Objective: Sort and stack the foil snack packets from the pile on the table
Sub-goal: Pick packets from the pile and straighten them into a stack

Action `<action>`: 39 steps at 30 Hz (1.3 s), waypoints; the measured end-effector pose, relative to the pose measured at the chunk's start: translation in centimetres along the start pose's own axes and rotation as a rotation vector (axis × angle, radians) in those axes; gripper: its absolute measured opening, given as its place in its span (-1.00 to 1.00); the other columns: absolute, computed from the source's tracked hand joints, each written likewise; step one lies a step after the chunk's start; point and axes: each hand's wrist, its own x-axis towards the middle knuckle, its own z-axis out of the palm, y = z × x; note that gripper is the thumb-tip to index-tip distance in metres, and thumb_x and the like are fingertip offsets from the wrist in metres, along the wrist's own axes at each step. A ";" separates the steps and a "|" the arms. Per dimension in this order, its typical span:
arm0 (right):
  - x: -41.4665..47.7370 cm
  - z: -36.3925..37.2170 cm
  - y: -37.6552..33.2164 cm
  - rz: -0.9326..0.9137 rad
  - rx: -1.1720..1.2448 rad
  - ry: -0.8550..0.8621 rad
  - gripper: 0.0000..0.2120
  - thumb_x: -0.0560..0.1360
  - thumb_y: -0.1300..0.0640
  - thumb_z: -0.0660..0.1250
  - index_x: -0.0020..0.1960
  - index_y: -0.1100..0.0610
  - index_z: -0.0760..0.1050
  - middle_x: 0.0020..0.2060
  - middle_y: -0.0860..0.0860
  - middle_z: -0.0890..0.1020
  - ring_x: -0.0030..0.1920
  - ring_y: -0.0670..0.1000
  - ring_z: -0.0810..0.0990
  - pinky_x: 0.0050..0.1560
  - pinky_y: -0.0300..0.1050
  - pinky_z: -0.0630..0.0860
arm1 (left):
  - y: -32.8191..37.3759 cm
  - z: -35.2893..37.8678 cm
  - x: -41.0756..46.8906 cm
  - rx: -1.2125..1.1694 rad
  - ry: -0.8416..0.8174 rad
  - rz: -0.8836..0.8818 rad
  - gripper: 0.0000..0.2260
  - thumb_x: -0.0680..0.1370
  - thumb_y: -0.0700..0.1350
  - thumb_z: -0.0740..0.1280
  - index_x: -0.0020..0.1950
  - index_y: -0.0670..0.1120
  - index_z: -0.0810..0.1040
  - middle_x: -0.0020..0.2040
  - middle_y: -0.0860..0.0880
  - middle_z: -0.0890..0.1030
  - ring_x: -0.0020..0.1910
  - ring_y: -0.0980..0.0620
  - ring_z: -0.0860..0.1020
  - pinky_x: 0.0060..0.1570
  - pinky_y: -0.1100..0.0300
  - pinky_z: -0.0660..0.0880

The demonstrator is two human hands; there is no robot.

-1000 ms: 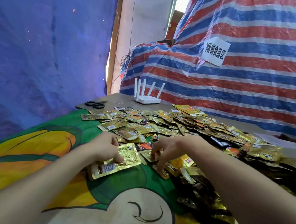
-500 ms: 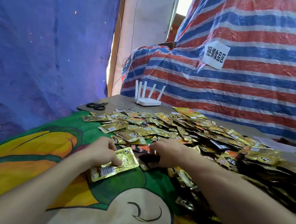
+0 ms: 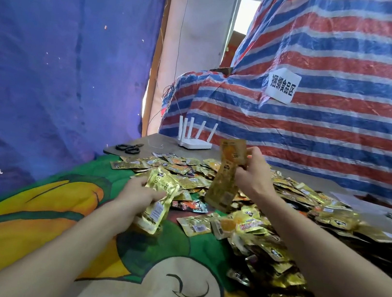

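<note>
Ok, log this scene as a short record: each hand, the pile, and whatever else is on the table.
left hand: grips a gold packet, barcode side showing, over the cloth
right hand: fingers pinch hanging packets, held above the pile
pile: loose foil packets, spread across the far and right of the table
scissors: black handles, far left corner
router: white, antennas up, far edge
backdrop: blue tarp on the left, striped tarp on the right

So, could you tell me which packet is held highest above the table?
The gold-and-orange packet held up in the right hand; the left hand holds its gold packet lower, and the rest lie on the table.
</note>
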 end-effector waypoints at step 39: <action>-16.4 -0.7 1.7 0.004 0.340 0.011 -0.68 0.56 0.30 0.39 0.13 -0.06 0.43 -0.01 -0.24 0.68 0.04 -0.22 0.66 -0.02 -0.26 0.63 | -2.9 6.1 -5.9 -0.452 -0.414 0.251 -0.62 0.43 -0.25 0.38 0.25 -0.27 0.52 0.12 -0.24 0.68 0.13 -0.18 0.66 -0.06 0.03 0.64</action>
